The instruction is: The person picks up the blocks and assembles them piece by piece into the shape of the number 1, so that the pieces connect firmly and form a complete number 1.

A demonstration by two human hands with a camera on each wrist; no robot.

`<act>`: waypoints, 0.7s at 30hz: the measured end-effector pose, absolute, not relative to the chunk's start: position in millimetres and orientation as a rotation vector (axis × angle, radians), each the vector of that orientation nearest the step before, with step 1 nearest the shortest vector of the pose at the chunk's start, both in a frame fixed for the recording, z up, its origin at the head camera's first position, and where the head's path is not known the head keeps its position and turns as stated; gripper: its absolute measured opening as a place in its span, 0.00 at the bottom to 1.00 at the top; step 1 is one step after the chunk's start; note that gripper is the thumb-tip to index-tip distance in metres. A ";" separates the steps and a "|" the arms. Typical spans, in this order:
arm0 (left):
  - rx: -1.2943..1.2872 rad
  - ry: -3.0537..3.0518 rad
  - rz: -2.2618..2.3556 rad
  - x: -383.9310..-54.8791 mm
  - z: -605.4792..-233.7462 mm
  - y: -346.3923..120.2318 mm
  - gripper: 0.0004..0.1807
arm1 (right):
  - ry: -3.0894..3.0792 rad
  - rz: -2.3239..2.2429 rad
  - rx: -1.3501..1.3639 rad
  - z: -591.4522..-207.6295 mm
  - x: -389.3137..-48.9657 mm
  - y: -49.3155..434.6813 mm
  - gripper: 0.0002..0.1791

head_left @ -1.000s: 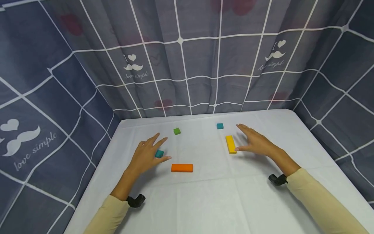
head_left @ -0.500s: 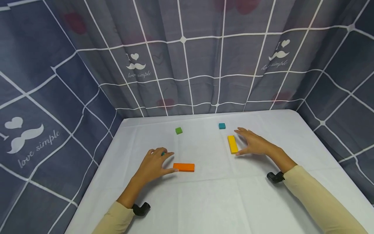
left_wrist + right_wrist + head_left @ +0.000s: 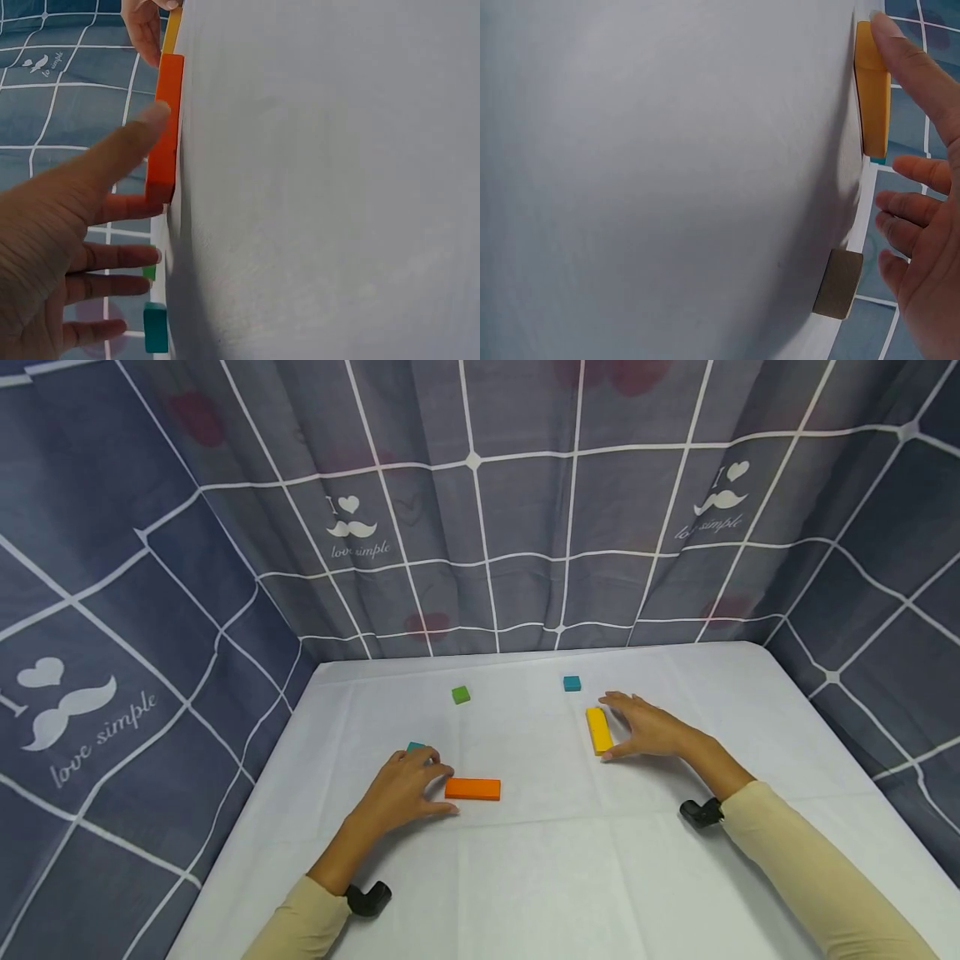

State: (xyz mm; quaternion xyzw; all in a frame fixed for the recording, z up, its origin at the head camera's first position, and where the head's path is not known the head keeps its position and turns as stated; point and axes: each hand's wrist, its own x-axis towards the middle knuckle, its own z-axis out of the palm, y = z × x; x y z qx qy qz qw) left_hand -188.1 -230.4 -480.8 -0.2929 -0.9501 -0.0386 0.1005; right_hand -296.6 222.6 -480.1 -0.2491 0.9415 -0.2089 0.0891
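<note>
My left hand (image 3: 401,789) hovers at the left end of the flat orange block (image 3: 472,789). Thumb and forefinger are spread on either side of that end, with no grip visible. A teal block (image 3: 156,330) lies by its other fingertips, partly hidden in the head view. At the yellow block (image 3: 598,732) is my right hand (image 3: 651,728), its thumb near the block's front end and its fingers loosely extended. In the right wrist view the thumb overlaps the yellow block; contact cannot be told. A brownish-grey block (image 3: 838,283) also shows there, apart from the fingers.
Farther back on the white-covered table (image 3: 540,877) lie a small green block (image 3: 461,695) and a second teal block (image 3: 572,683). A dark grid-patterned curtain (image 3: 517,593) encloses the back and both sides.
My left hand has moved right and toward me, from around the teal block to the orange block's left end. My right hand has shifted slightly closer around the yellow block. The blocks keep their places.
</note>
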 end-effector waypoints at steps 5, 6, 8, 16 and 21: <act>-0.861 -2.838 -0.147 -188.7 -479.4 -228.7 0.30 | 2.801 -0.605 -0.723 -480.2 -297.2 221.1 0.63; -0.859 -2.841 -0.139 -189.3 -479.4 -228.6 0.29 | 2.799 -0.607 -0.723 -479.7 -297.0 220.8 0.63; -0.847 -2.845 -0.133 -190.4 -479.5 -228.9 0.28 | 2.793 -0.612 -0.720 -479.4 -297.0 220.5 0.62; -0.802 -2.883 -0.157 -193.2 -477.6 -228.1 0.22 | 2.782 -0.643 -0.737 -480.7 -299.6 220.9 0.58; -0.800 -2.879 -0.174 -194.4 -480.3 -229.5 0.19 | 2.783 -0.640 -0.740 -482.8 -301.2 221.1 0.59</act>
